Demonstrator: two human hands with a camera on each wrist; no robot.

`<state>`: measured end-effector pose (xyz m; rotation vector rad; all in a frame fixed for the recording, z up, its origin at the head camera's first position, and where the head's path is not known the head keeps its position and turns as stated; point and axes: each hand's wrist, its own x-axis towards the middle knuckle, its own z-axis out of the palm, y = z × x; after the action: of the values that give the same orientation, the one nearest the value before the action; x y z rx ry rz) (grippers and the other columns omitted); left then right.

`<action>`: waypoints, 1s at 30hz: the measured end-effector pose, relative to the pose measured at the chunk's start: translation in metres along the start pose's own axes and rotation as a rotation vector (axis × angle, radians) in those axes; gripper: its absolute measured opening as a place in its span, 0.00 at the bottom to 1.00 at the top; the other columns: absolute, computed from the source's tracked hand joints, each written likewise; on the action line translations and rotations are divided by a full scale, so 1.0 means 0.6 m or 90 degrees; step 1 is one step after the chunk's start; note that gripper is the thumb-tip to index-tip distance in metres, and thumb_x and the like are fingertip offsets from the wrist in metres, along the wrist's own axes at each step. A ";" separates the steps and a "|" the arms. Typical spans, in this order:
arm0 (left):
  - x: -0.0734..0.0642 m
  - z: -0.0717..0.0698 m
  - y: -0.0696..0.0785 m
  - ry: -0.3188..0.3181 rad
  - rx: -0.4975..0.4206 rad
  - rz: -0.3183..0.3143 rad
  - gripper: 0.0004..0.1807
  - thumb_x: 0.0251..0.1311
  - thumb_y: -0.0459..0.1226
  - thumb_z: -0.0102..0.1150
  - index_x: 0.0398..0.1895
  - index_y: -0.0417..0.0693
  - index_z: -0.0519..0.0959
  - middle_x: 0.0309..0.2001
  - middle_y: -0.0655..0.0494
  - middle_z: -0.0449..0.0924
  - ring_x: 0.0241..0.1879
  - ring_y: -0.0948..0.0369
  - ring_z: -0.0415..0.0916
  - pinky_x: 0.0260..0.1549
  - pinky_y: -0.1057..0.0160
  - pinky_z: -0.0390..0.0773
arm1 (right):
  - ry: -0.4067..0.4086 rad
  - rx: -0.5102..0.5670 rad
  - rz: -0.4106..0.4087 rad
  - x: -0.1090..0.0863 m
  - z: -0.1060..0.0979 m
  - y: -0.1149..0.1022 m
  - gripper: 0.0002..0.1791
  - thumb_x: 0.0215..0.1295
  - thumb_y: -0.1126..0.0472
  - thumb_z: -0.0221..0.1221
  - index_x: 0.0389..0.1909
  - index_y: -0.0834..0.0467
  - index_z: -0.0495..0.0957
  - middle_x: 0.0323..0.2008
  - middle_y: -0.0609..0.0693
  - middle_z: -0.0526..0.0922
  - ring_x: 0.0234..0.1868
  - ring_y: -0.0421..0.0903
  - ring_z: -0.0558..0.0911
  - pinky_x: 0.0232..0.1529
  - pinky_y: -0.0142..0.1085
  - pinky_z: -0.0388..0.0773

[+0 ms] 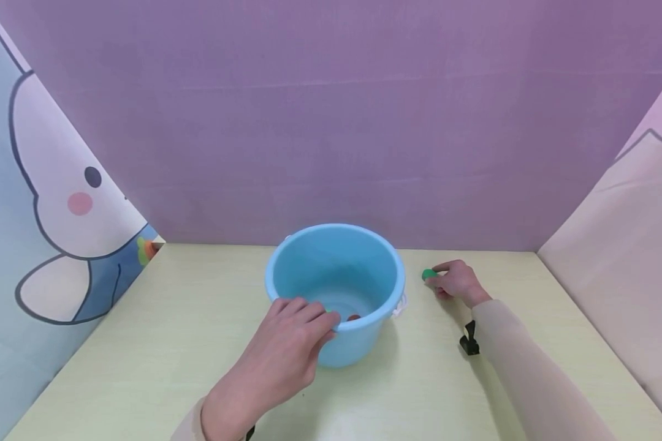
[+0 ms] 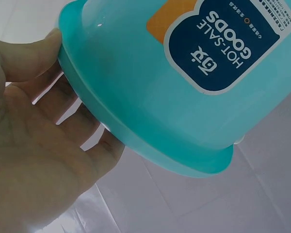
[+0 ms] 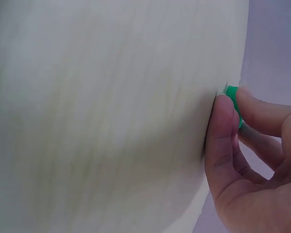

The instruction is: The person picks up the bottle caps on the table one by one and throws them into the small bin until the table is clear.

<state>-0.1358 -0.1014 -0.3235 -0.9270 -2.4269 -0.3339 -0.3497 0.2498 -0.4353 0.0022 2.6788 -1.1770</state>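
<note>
A light blue plastic bucket (image 1: pixel 336 245) stands upright on the table, with a label (image 2: pixel 223 43) on its outer side. My left hand (image 1: pixel 287 346) grips the near rim, fingers over the edge and inside; the left wrist view shows the thumb against the outer wall. Within the bucket I see a small reddish-brown piece (image 1: pixel 353 317) and a bit of green beside the left hand. To the bucket's right, my right hand (image 1: pixel 456 282) pinches a small round green piece (image 1: pixel 429 274) between thumb and fingers, close to the tabletop. Fingers partly hide this piece in the right wrist view (image 3: pixel 233 93).
A pale yellow-green table (image 1: pixel 198 318) lies under everything. Behind it rises a purple cloth wall (image 1: pixel 331 122), and printed cloth panels (image 1: pixel 55 165) flank both sides. The bucket's white handle fitting (image 1: pixel 400 305) sticks out at its right. A black strap piece (image 1: pixel 469 342) hangs from the right wrist.
</note>
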 end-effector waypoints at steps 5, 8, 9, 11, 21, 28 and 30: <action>0.000 0.000 0.000 -0.005 -0.003 -0.004 0.12 0.57 0.34 0.74 0.41 0.52 0.81 0.32 0.62 0.78 0.37 0.60 0.73 0.40 0.57 0.72 | 0.002 0.019 -0.011 -0.004 -0.001 0.001 0.29 0.70 0.62 0.63 0.65 0.75 0.68 0.25 0.52 0.84 0.24 0.41 0.83 0.33 0.34 0.81; 0.000 0.000 0.000 -0.006 -0.002 -0.002 0.11 0.57 0.35 0.73 0.40 0.52 0.81 0.32 0.62 0.78 0.37 0.60 0.73 0.40 0.57 0.72 | -0.005 0.045 -0.015 -0.009 -0.001 0.000 0.29 0.71 0.62 0.63 0.65 0.75 0.67 0.28 0.56 0.85 0.26 0.42 0.86 0.35 0.36 0.84; 0.001 0.000 0.000 -0.007 -0.002 -0.001 0.11 0.57 0.35 0.73 0.40 0.52 0.81 0.32 0.62 0.78 0.37 0.60 0.73 0.40 0.57 0.72 | -0.007 0.049 -0.015 -0.011 -0.001 0.000 0.29 0.71 0.62 0.62 0.65 0.76 0.67 0.29 0.56 0.85 0.26 0.43 0.86 0.36 0.37 0.84; 0.001 0.000 -0.001 -0.008 -0.002 0.000 0.11 0.58 0.35 0.73 0.41 0.52 0.81 0.33 0.62 0.78 0.37 0.60 0.73 0.40 0.57 0.72 | -0.012 0.055 -0.019 -0.016 -0.003 -0.001 0.30 0.72 0.62 0.61 0.65 0.77 0.65 0.29 0.57 0.85 0.27 0.44 0.87 0.37 0.37 0.85; 0.001 0.000 -0.002 -0.008 -0.003 -0.002 0.11 0.58 0.35 0.73 0.42 0.53 0.82 0.34 0.62 0.80 0.37 0.60 0.73 0.40 0.57 0.72 | -0.002 0.064 -0.023 -0.026 -0.011 -0.008 0.31 0.70 0.61 0.63 0.65 0.76 0.66 0.32 0.58 0.87 0.30 0.45 0.87 0.45 0.39 0.82; 0.000 0.001 -0.001 -0.001 -0.002 0.000 0.11 0.57 0.35 0.73 0.41 0.52 0.81 0.33 0.62 0.78 0.36 0.60 0.73 0.40 0.57 0.72 | 0.001 0.110 -0.029 -0.030 -0.010 -0.015 0.30 0.69 0.58 0.65 0.65 0.71 0.70 0.45 0.63 0.85 0.37 0.46 0.86 0.44 0.38 0.84; 0.001 0.000 -0.001 -0.001 0.000 -0.001 0.11 0.57 0.35 0.73 0.41 0.52 0.81 0.33 0.62 0.78 0.36 0.60 0.73 0.40 0.57 0.72 | 0.002 0.120 -0.035 -0.032 -0.009 -0.018 0.31 0.68 0.56 0.66 0.64 0.69 0.71 0.47 0.64 0.84 0.38 0.47 0.86 0.45 0.39 0.84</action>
<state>-0.1367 -0.1016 -0.3234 -0.9268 -2.4287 -0.3346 -0.3332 0.2477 -0.4201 -0.0404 2.5757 -1.4428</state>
